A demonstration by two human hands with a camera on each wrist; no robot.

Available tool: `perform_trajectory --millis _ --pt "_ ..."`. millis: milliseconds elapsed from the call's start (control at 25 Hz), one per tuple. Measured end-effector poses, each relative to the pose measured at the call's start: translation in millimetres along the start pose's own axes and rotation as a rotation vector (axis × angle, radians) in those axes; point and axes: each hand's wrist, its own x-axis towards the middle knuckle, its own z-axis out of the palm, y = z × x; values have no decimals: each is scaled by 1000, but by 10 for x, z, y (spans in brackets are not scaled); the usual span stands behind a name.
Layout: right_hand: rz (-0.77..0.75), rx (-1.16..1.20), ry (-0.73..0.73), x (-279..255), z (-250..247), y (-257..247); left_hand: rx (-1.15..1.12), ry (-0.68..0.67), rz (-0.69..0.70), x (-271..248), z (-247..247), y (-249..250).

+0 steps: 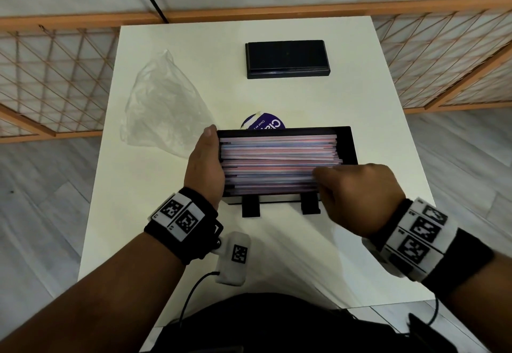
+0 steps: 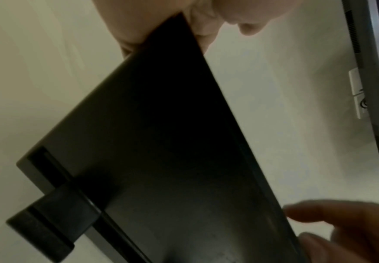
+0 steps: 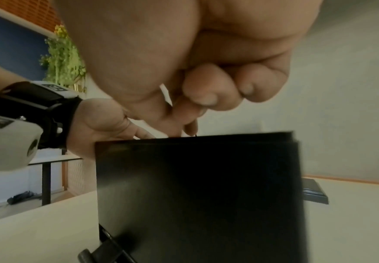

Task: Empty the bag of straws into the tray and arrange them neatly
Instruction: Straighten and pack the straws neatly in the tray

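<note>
The right hand (image 1: 360, 195) has its fingers (image 1: 322, 178) curled down onto the near right part of the straws (image 1: 277, 159), seemingly nudging them; whether they pinch one cannot be told. The left hand (image 1: 206, 164) lies flat against the left end of the tray (image 1: 347, 145), fingers straight and pressed together, thumb at the far corner.

The tray seems tipped up off the worktop (image 1: 360, 75), judging by the wrist views of its underside. If the tilt grows or the left hand slips, I expect straws could slide out. A few tips already poke past the pack on the right, and a hard push might skew them.

The straws are thin, pink, blue and white, lying lengthwise and mostly parallel inside the tray. The bag (image 1: 166, 109) lies crumpled and seemingly empty, just left of the tray.
</note>
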Motion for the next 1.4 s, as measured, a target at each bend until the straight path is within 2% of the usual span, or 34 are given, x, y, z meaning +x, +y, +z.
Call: perform_trajectory --millis 120,280,360,400,440,480,520,560,600,640,720,880,920,1000,1040,1120,1280,1400 --pt "-17 111 24 55 90 -17 168 -21 83 34 -7 -44" --pt "-132 162 -95 57 290 -63 308 -55 180 36 -12 -118" --pt "-118 245 -18 27 267 -50 318 -43 177 57 -22 -156" --pt "-63 276 81 19 229 3 308 -34 158 72 -31 -169" --pt "54 305 177 0 200 86 299 -32 146 80 -37 -184" --pt "237 331 223 -14 168 193 291 -33 143 79 -37 -193" --pt "439 361 188 -27 149 285 284 -38 147 67 -33 -190" --pt "604 405 85 -37 174 346 280 -41 151 52 -23 -175" --pt "710 475 -27 -34 233 372 276 -43 153 43 -12 -155" --pt "741 555 -97 -22 312 363 279 -38 149 40 1 -139" --pt "713 607 -78 26 378 300 284 -14 127 57 8 -112" --pt "637 487 150 179 -65 323 117 -32 -13 79 15 3" --pt "600 449 226 235 -216 326 27 -42 -62 83 22 52" --pt "421 367 325 371 -485 173 -103 -27 -150 105 -7 105" --pt "327 343 327 424 -552 69 -133 -15 -180 107 -41 112" --pt "246 337 318 520 -554 -28 -164 -2 -195 116 -99 142" --pt "255 368 297 513 -389 114 -124 -7 -162 84 -146 124" --pt "346 494 224 442 -168 164 -19 16 -110 110 -166 26"
